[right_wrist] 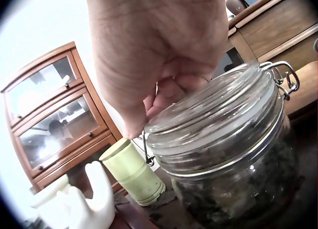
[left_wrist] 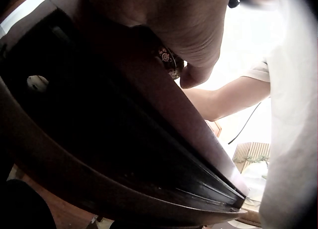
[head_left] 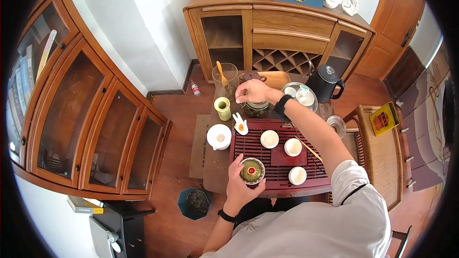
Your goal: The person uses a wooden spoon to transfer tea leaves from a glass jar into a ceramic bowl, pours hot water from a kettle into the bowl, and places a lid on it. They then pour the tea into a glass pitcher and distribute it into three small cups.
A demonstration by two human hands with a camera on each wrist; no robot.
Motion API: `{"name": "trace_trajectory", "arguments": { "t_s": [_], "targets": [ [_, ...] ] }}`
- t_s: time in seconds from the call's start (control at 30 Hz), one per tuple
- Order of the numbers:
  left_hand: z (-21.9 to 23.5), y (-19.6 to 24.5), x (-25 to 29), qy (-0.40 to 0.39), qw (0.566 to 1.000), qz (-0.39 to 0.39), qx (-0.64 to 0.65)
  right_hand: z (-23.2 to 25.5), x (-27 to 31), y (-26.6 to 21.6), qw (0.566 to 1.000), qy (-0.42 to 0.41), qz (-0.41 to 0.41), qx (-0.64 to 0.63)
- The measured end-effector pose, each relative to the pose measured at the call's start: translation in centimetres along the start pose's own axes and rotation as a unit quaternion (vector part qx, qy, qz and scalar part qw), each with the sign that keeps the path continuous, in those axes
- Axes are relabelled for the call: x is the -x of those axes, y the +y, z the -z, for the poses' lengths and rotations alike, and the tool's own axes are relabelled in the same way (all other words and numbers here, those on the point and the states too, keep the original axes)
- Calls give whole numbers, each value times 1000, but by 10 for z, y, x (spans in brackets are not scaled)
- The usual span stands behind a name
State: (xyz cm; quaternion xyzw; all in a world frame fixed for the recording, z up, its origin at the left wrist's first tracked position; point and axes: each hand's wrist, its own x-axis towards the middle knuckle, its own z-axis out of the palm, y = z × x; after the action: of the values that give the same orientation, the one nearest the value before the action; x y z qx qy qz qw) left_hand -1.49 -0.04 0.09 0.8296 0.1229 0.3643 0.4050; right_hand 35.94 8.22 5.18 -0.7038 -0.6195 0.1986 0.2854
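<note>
My left hand (head_left: 239, 184) grips a small round pot with a patterned green-gold top and a red centre (head_left: 252, 171), over the near left corner of the slatted tea tray (head_left: 241, 136). In the left wrist view only a strip of its flowered side (left_wrist: 166, 57) shows past the hand. Beyond the tray, my right hand (head_left: 255, 91) is at a clip-top glass jar (right_wrist: 218, 134) filled with dark leaves. Its fingers are curled, pinching the wire clasp (right_wrist: 147, 152) on the jar's side. The glass lid (right_wrist: 208, 102) sits on the rim.
White cups (head_left: 269, 139) stand on the tray. Left of it are a white lidded pot (head_left: 219, 137), a white hand-shaped ornament (head_left: 240, 124) and a green bamboo-shaped cup (head_left: 222, 108). A black kettle (head_left: 325, 85) and a round metal tray (head_left: 310, 107) stand at the back right.
</note>
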Motion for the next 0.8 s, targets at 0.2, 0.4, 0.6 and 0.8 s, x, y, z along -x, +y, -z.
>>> {"name": "trace_trajectory", "arguments": {
  "t_s": [0.2,0.4,0.6,0.8],
  "targets": [
    [0,0,1,2,1000,3,5,3,-2,-12,997,-16,-66,47],
    [-1,0,1,-3,1000,3,2,1,-4,-12,993,-25,-82,83],
    [-1,-1,0,-2,1000,-5,3,-4,-5,-6,990,-8,-66,122],
    [0,0,0,-7,1000,2,-3,-13,6,-12,988,25,-50,142]
  ]
}}
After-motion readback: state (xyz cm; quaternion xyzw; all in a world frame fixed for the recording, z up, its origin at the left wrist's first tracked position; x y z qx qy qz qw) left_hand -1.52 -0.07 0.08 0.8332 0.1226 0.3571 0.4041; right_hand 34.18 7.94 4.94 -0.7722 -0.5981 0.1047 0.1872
